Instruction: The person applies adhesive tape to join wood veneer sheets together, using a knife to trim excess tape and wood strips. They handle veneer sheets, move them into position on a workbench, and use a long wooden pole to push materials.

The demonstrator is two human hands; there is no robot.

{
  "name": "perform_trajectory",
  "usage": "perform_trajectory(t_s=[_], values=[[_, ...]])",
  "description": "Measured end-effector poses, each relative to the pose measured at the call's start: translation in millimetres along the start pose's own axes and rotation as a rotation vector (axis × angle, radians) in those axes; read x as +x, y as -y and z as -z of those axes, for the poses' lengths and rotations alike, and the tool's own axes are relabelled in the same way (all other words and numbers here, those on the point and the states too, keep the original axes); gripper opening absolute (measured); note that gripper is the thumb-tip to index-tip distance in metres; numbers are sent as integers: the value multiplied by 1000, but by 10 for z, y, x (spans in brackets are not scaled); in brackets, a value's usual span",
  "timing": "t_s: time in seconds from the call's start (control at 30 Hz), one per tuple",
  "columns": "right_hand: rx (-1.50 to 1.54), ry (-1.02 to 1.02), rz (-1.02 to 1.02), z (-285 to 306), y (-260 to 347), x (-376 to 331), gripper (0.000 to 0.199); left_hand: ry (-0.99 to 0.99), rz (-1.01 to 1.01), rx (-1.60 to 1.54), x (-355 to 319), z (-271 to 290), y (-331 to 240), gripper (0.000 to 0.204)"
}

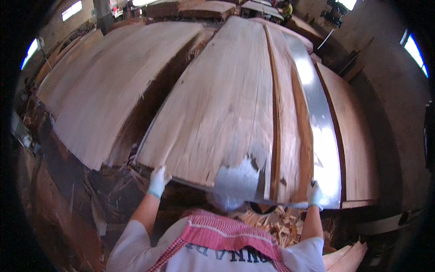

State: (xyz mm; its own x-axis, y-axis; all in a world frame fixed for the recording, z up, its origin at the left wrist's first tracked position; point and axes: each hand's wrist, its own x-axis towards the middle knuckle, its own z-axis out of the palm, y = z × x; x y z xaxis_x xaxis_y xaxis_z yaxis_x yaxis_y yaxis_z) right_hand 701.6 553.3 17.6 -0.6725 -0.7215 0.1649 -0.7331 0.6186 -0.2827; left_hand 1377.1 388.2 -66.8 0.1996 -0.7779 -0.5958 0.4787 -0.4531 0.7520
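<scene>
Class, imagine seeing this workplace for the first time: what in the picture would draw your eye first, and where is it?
A broad, pale wood veneer sheet fills the middle, its near edge torn raggedly. Right of it, a metal sheet gleams with glare. At the near side, the white-gloved left hand meets the veneer's left corner, the right hand the metal's edge.

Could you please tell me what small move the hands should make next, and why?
Perhaps nudge the narrow veneer strip toward the wide veneer sheet: a brown band separates them, and the right hand is beside the strip's near end.
</scene>
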Motion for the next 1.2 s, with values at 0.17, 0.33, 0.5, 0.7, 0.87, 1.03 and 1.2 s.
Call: perform_trajectory(t_s=[0.17,0.33,0.5,0.7,0.87,1.03,1.2], values=[[-24,86,-39,70,-693,-135,27,-77,-35,-24,182,27,103,17],[-183,108,-47,95,-894,-813,29,-156,-67,-12,242,171,221,20],[-297,108,-149,-105,-860,-848,29,-234,-95,71,316,56,197,17],[-167,119,93,123,-868,-2146,23,-290,-133,94,376,-32,268,19],[-96,217,22,161,-858,-2773,24,-373,-152,84,297,-13,249,18],[-92,62,101,-1,-604,-2076,28,-354,-221,116,407,-116,269,19],[-70,17,97,39,-418,-1520,24,-398,-191,98,272,-166,233,16]])
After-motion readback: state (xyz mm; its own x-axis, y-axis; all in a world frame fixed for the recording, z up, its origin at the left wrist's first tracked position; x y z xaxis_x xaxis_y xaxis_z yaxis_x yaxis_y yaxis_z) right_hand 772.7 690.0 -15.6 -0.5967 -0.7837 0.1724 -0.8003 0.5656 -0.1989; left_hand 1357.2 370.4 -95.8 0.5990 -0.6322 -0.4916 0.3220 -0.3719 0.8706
